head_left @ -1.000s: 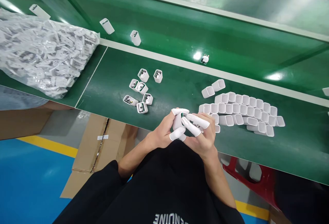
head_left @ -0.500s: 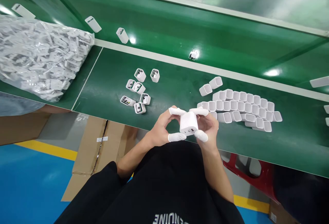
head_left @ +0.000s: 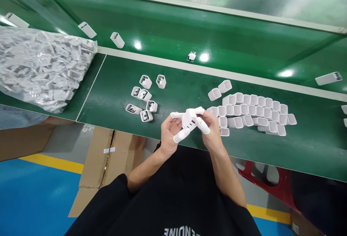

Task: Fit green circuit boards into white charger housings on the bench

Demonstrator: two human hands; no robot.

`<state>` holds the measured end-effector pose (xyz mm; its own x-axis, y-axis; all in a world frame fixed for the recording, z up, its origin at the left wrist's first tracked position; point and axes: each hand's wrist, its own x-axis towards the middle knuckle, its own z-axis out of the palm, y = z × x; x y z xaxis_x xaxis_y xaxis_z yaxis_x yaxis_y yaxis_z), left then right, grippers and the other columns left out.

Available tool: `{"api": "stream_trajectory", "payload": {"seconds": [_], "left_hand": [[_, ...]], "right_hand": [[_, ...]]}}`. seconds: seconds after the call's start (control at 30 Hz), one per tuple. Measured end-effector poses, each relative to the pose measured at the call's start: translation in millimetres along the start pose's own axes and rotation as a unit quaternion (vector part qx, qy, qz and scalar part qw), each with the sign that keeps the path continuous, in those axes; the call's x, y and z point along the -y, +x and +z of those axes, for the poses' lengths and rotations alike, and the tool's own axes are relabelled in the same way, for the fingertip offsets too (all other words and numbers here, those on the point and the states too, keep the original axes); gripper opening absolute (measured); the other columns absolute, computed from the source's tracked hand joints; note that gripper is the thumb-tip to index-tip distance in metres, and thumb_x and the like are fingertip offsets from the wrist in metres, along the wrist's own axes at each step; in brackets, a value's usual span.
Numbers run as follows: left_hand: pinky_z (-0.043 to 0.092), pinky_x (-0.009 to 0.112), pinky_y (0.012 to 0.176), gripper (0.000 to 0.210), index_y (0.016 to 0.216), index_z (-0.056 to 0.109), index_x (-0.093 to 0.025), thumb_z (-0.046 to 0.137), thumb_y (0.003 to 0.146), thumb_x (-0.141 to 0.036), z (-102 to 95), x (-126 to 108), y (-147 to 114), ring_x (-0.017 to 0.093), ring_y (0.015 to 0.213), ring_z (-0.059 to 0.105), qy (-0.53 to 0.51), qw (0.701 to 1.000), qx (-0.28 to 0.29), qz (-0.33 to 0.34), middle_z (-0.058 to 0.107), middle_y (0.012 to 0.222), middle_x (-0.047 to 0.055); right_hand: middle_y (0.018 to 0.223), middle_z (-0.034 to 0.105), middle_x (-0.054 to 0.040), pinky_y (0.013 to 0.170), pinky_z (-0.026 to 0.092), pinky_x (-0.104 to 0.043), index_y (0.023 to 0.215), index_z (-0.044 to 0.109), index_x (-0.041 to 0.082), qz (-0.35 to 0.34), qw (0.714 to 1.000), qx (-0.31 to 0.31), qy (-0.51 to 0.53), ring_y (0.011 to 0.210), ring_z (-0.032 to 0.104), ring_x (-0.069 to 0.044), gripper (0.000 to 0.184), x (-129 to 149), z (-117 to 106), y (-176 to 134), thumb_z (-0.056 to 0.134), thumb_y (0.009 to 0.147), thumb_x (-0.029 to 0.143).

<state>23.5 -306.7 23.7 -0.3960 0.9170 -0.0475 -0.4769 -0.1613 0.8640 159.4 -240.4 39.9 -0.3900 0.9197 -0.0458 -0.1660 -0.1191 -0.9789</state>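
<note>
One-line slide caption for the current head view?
Left hand and right hand grip a white housing, open white shells on the right.

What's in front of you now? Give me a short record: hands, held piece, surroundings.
Left hand: fingers and thumb on the white block
Right hand: gripping the same block
Block face: small slots, one red inside
Left on bench: seven filled housings, bag of white parts
Right: rows of open shells
Beyond: loose component

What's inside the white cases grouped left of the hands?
Green and pale parts show at the open ends of the white cases; whatever sits deeper is covered by those parts and the cases' sides.
</note>
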Motion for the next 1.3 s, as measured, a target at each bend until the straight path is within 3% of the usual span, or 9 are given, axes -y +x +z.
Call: {"api": "stream_trajectory", "payload": {"seconds": [0.53,0.67,0.77,0.83,0.9,0.97,1.03,1.13,1.3], "left_hand": [[0.070,0.029,0.088,0.059,0.100,0.080,-0.020,0.116,0.057,-0.038,14.4,-0.8,1.0,0.020,0.091,0.083,-0.041,0.996,-0.032,-0.066,0.084,0.098,0.005],[0.071,0.034,0.086,0.064,0.105,0.077,-0.020,0.116,0.056,-0.036,3.5,-16.4,3.6,0.025,0.094,0.085,-0.001,0.998,0.046,-0.045,0.084,0.103,0.007],[0.072,0.037,0.086,0.065,0.106,0.074,-0.020,0.114,0.058,-0.038,-11.6,-47.1,41.5,0.025,0.094,0.084,0.112,0.987,0.106,0.046,0.084,0.106,0.009],[0.071,0.037,0.087,0.059,0.103,0.072,-0.020,0.111,0.062,-0.038,-23.0,-72.4,93.8,0.023,0.094,0.082,0.230,0.956,0.104,0.149,0.083,0.105,0.006],[0.068,0.037,0.092,0.052,0.101,0.068,-0.020,0.106,0.067,-0.032,-35.0,-94.5,161.9,0.021,0.096,0.079,0.375,0.895,0.069,0.231,0.081,0.105,0.005],[0.066,0.037,0.096,0.043,0.105,0.067,-0.019,0.098,0.075,-0.022,-47.2,-108.6,232.3,0.022,0.101,0.077,0.546,0.806,0.029,0.229,0.079,0.112,0.007],[0.063,0.038,0.099,0.036,0.110,0.066,-0.017,0.090,0.083,-0.017,-58.9,-113.4,290.5,0.026,0.109,0.076,0.712,0.684,0.006,0.161,0.076,0.121,0.012],[0.059,0.043,0.104,0.039,0.116,0.068,-0.012,0.086,0.081,-0.008,-74.1,-108.3,340.7,0.034,0.117,0.073,0.758,0.640,0.006,0.121,0.072,0.126,0.019],[0.056,0.045,0.112,0.029,0.121,0.071,-0.013,0.079,0.094,-0.015,-88.6,-93.6,357.9,0.037,0.126,0.070,0.778,0.616,0.042,0.111,0.069,0.134,0.021]], "right_hand": [[0.085,0.065,0.0004,0.074,0.053,-0.032,0.091,0.078,0.024,-0.020,1.000,-0.006,0.022,0.079,0.059,-0.018,0.032,1.9,-1.8,12.1,0.091,0.092,0.053],[0.098,0.073,-0.0042,0.086,0.059,-0.039,0.108,0.082,0.027,-0.062,0.998,0.018,0.010,0.090,0.068,-0.023,0.039,-2.1,-4.2,8.4,0.088,0.094,0.063],[0.128,0.074,-0.0111,0.103,0.063,-0.052,0.147,0.072,0.032,-0.110,0.993,0.039,-0.005,0.109,0.074,-0.031,0.074,-7.7,-2.4,4.5,0.073,0.094,0.084],[0.145,0.067,-0.0144,0.110,0.061,-0.059,0.164,0.058,0.033,-0.128,0.990,0.031,-0.043,0.113,0.074,-0.032,0.084,-14.3,1.4,0.9,0.060,0.100,0.087],[0.147,0.065,-0.0145,0.113,0.060,-0.061,0.165,0.055,0.033,-0.138,0.983,0.014,-0.117,0.111,0.074,-0.030,0.069,-23.3,7.2,-3.0,0.056,0.109,0.074],[0.140,0.067,-0.0132,0.111,0.061,-0.060,0.160,0.059,0.032,-0.161,0.963,-0.007,-0.217,0.108,0.074,-0.028,0.053,-34.4,13.8,-6.3,0.061,0.113,0.056],[0.135,0.070,-0.0136,0.106,0.064,-0.057,0.156,0.063,0.030,-0.203,0.928,-0.021,-0.312,0.112,0.074,-0.029,0.048,-46.2,19.7,-8.1,0.069,0.110,0.044],[0.135,0.074,-0.0159,0.101,0.068,-0.055,0.153,0.065,0.027,-0.269,0.877,-0.033,-0.397,0.119,0.075,-0.033,0.048,-61.3,24.6,-7.2,0.076,0.107,0.038],[0.127,0.078,-0.0141,0.098,0.070,-0.051,0.144,0.071,0.025,-0.298,0.849,-0.028,-0.435,0.116,0.078,-0.031,0.038,-70.0,25.4,-2.5,0.075,0.108,0.033]]}}
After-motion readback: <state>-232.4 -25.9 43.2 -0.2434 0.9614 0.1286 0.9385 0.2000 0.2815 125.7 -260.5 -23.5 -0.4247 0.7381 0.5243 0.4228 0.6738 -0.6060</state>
